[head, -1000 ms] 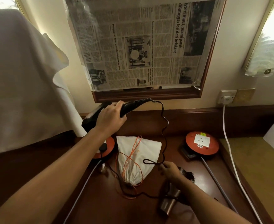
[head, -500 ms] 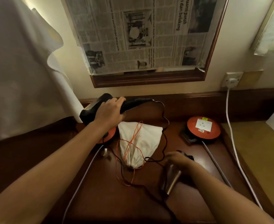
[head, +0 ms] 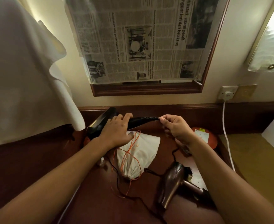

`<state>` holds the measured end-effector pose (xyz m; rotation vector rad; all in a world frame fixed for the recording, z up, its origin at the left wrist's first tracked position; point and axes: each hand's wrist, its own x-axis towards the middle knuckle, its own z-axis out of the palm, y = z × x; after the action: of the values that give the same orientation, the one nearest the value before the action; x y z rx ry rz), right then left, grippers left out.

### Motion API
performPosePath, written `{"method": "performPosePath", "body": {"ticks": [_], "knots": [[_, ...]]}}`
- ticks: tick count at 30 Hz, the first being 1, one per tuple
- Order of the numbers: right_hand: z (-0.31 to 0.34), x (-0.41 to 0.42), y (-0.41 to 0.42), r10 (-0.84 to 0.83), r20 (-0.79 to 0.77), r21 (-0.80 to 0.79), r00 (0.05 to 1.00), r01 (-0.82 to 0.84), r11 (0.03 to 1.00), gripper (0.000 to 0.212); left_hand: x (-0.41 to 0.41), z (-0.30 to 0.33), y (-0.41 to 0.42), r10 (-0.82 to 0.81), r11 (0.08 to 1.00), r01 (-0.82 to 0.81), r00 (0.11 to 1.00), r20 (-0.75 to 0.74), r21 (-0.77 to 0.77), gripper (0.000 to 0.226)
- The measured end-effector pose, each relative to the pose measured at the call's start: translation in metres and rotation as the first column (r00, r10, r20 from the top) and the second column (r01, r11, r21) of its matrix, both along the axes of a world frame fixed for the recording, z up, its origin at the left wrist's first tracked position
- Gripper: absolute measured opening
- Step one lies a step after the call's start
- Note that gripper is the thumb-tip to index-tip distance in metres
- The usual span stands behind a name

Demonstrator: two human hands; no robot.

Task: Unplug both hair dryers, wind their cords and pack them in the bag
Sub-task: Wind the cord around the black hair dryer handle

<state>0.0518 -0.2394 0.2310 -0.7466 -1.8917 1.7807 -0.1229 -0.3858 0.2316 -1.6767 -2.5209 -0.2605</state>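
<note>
Left hand: my left hand (head: 115, 133) gripped the black plastic hair dryer (head: 104, 122) with fingers curled over its handle, holding it raised above the back of the desk.
Right hand: my right hand (head: 175, 129) pinched the thin black cord (head: 173, 152) between thumb and forefinger, right at the end of the dryer's ribbed strain relief; the other fingers were curled loosely beneath.
Black dryer cord: from the pinch it dropped behind my right wrist and ran down across the desk. I could not trace its full path in the dim light.
Second dryer: the glossy bronze-brown hair dryer (head: 170, 183) lay on its side on the dark reddish wooden desk (head: 92, 199), near my right forearm, nozzle towards me, touched by neither hand.
Bag: the white cloth drawstring bag (head: 141, 152) lay flat in the middle of the desk, between the two dryers, its gathered mouth nearest me and thin orange strings (head: 129, 152) looped over it.
Sockets: a round orange extension reel (head: 209, 139) sat just right of my right hand; a white wall plug (head: 226, 95) with a white cable (head: 226, 135) sat in the wall outlet further right.
Background: a newspaper-covered framed mirror (head: 141, 42) hung above the desk; a white draped cloth (head: 20, 70) hung at left.
</note>
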Motion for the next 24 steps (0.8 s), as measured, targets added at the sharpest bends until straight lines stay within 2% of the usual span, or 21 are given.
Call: {"method": "performPosePath", "body": {"ticks": [4, 8, 10, 12, 13, 15, 19, 21, 24], "knots": [[0.002, 0.002, 0.001, 0.065, 0.004, -0.058, 0.998, -0.064, 0.996, 0.032, -0.003, 0.007, -0.003, -0.028, 0.999, 0.031, 0.996, 0.084, -0.03, 0.047], [-0.001, 0.004, -0.004, 0.165, 0.045, -0.175, 0.985, -0.154, 0.972, 0.053, -0.005, 0.013, -0.006, -0.066, 0.998, 0.066, 0.996, 0.064, 0.002, 0.046], [-0.007, 0.002, -0.009, 0.195, -0.091, -0.352, 0.977, -0.215, 0.911, 0.051, -0.007, 0.015, -0.006, -0.06, 0.997, 0.059, 0.998, 0.025, 0.048, 0.048], [-0.009, 0.0, -0.014, 0.178, -0.302, -0.536, 0.937, -0.321, 0.781, 0.042, -0.008, 0.019, -0.004, -0.044, 0.996, 0.044, 0.999, 0.002, 0.082, 0.05], [-0.009, -0.001, -0.017, 0.159, -0.383, -0.579, 0.91, -0.37, 0.726, 0.041, -0.009, 0.021, -0.003, -0.038, 0.995, 0.039, 0.999, -0.011, 0.092, 0.05], [-0.008, -0.006, -0.02, 0.125, -0.462, -0.607, 0.878, -0.416, 0.678, 0.043, -0.01, 0.025, 0.0, -0.033, 0.993, 0.038, 0.999, -0.042, 0.112, 0.051], [-0.002, -0.015, -0.026, 0.113, -0.372, -0.564, 0.921, -0.321, 0.761, 0.058, -0.015, 0.036, 0.004, -0.024, 0.982, 0.035, 0.998, -0.063, 0.186, 0.047], [-0.001, -0.018, -0.025, 0.085, -0.365, -0.565, 0.927, -0.293, 0.772, 0.06, -0.016, 0.041, 0.005, -0.021, 0.977, 0.036, 0.997, -0.072, 0.211, 0.047], [0.004, -0.021, -0.026, 0.06, -0.462, -0.617, 0.885, -0.369, 0.695, 0.054, -0.017, 0.047, 0.006, -0.027, 0.972, 0.042, 0.997, -0.066, 0.232, 0.048]]}}
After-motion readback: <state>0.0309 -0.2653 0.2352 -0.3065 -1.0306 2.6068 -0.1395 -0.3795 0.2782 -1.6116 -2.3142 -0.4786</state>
